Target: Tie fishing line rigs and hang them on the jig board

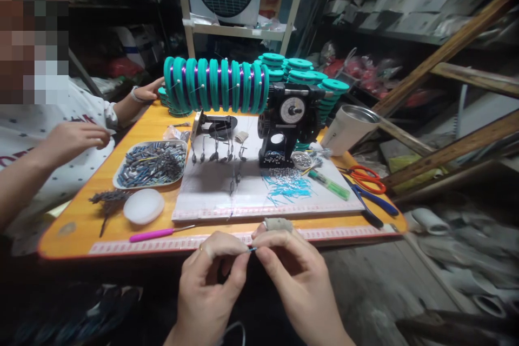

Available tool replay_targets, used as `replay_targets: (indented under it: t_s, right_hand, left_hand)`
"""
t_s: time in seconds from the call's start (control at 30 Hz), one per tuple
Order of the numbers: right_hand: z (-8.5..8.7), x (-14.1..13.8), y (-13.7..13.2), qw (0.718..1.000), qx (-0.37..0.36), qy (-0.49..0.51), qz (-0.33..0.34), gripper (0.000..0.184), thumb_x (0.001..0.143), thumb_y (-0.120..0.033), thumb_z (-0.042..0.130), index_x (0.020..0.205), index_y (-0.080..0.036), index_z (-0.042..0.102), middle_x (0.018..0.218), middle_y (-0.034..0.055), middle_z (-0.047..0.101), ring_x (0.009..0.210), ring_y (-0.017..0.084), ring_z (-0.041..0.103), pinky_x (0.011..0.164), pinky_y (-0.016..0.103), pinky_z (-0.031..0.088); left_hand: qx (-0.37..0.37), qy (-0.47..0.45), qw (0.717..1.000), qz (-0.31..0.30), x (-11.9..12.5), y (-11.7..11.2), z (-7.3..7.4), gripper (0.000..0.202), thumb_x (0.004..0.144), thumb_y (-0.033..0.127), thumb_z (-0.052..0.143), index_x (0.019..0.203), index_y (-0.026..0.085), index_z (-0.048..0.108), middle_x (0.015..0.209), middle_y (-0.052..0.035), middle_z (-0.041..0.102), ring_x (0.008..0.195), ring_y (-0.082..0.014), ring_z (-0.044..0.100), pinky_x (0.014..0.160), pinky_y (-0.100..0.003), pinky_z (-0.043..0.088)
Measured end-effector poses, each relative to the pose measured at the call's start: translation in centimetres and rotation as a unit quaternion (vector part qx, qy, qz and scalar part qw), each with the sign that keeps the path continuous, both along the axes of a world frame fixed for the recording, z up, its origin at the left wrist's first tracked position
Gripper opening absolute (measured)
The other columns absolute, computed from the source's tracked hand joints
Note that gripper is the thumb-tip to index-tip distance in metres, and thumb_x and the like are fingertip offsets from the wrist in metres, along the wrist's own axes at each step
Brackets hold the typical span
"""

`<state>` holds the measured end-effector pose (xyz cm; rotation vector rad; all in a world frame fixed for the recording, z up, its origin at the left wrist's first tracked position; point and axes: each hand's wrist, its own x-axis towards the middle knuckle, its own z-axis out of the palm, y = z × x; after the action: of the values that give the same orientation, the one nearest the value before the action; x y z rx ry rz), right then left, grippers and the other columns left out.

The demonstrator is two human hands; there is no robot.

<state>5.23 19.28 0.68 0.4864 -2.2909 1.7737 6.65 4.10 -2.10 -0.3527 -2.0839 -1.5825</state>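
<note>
My left hand [208, 286] and my right hand [294, 275] meet just below the front edge of the orange table [81, 221]. Both pinch a tiny blue tube [252, 249] between thumb and forefinger; a thin line may run through it, too fine to be sure. My right forefinger wears a grey fabric guard [278, 224]. Right ahead lies a white mat [219, 189] with loose blue tube pieces [286, 184] and small silver beads. Behind the mat stands a black winding machine [290, 121] carrying a row of teal spools [217, 85].
A pink-handled tool [156, 234], a white lid [143, 206] and a tray of grey-blue parts [151, 164] lie left. Orange scissors [367, 177], blue pliers [375, 200] and a white cup [348, 128] sit right. Another person's hands [77, 138] work at the left. Wooden beams lean at the right.
</note>
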Motion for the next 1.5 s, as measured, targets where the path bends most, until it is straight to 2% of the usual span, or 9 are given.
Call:
replay_targets:
  t_s: [0.33,0.5,0.7,0.97,1.03,1.1,1.2,1.4,1.5]
  right_hand:
    - [-0.4,0.1,-0.3,0.999,0.028,0.04,-0.01,0.008,0.092,-0.02,0.063,0.086,-0.021,0.067,0.088,-0.0005,0.068,0.085,0.008,0.065,0.072,0.015,0.051]
    - [-0.5,0.0,0.3,0.997,0.041,0.068,-0.011,0.02,0.088,-0.018,0.069,0.106,-0.027,0.07,0.105,-0.0008,0.066,0.081,0.005,0.062,0.068,0.012,0.051]
    - [0.1,-0.3,0.8,0.992,0.058,0.113,-0.001,0.014,0.091,-0.011,0.063,0.097,-0.023,0.067,0.098,-0.0008,0.064,0.093,0.006,0.062,0.074,0.012,0.05]
    - [0.3,-1.4,0.5,0.985,0.104,0.137,-0.005,0.013,0.097,-0.009,0.05,0.092,-0.018,0.057,0.091,-0.001,0.059,0.09,0.006,0.056,0.082,0.014,0.044]
    - [0.0,-2.1,0.3,0.978,0.138,0.154,-0.018,0.013,0.098,-0.008,0.047,0.094,-0.018,0.055,0.095,0.0004,0.059,0.092,0.008,0.054,0.083,0.017,0.043]
    - [-0.5,-3.0,0.3,0.964,0.205,0.17,-0.027,0.013,0.099,-0.008,0.045,0.095,-0.017,0.054,0.096,0.0022,0.059,0.091,0.011,0.053,0.083,0.021,0.042]
    - [-1.5,-4.1,0.8,0.932,0.304,0.191,-0.04,0.014,0.099,-0.008,0.043,0.094,-0.015,0.054,0.09,0.0037,0.058,0.085,0.015,0.049,0.08,0.026,0.039]
    - [-1.5,-4.4,3.3,0.91,0.349,0.207,-0.087,0.012,0.099,-0.01,0.047,0.094,-0.014,0.058,0.086,0.0053,0.057,0.084,0.017,0.043,0.079,0.029,0.034]
    - [-0.1,-4.5,2.9,0.922,0.336,0.189,-0.039,0.021,0.101,-0.016,0.045,0.117,-0.018,0.058,0.101,0.0046,0.061,0.095,0.017,0.044,0.087,0.029,0.037]
  left_hand:
    - [0.019,-0.017,0.999,-0.02,-0.1,0.1,-0.1,0.017,0.083,0.006,0.065,0.09,0.021,0.065,0.078,0.0027,0.069,0.074,-0.0052,0.067,0.069,-0.011,0.055]
    - [0.037,-0.005,0.999,-0.01,-0.2,-0.1,0.1,0.018,0.081,0.004,0.068,0.089,0.02,0.068,0.082,0.0026,0.071,0.078,-0.0049,0.069,0.072,-0.01,0.057]
    - [0.01,0.004,1.0,-0.015,-0.3,-0.5,0.0,0.02,0.082,0.003,0.066,0.089,0.021,0.065,0.079,0.0032,0.066,0.075,-0.0049,0.065,0.066,-0.012,0.053]
    - [-0.077,0.026,0.996,-0.039,-1.6,-1.8,0.9,0.021,0.082,0.0,0.06,0.086,0.019,0.058,0.074,0.0037,0.059,0.069,-0.0035,0.056,0.06,-0.013,0.045]
    - [-0.104,0.039,0.993,-0.05,-2.4,-2.6,1.3,0.019,0.083,0.0,0.06,0.088,0.019,0.058,0.077,0.0037,0.061,0.073,-0.0035,0.058,0.069,-0.015,0.048]
    - [-0.153,0.064,0.984,-0.059,-3.4,-3.5,1.7,0.017,0.084,0.002,0.061,0.089,0.019,0.058,0.077,0.0053,0.063,0.071,-0.0026,0.057,0.09,-0.022,0.049]
    - [-0.247,0.08,0.963,-0.071,-4.9,-4.8,2.3,0.015,0.085,0.006,0.062,0.089,0.02,0.059,0.072,0.0079,0.06,0.064,-0.0019,0.052,0.106,-0.03,0.041]
    - [-0.327,0.072,0.937,-0.1,-6.6,-6.6,2.8,0.011,0.088,0.008,0.06,0.091,0.018,0.06,0.079,0.0029,0.062,0.077,-0.0049,0.054,0.082,-0.02,0.043]
    - [-0.309,0.053,0.94,-0.131,-6.6,-7.2,2.9,0.013,0.088,0.007,0.059,0.095,0.018,0.061,0.08,0.002,0.061,0.078,-0.004,0.054,0.073,-0.014,0.043]
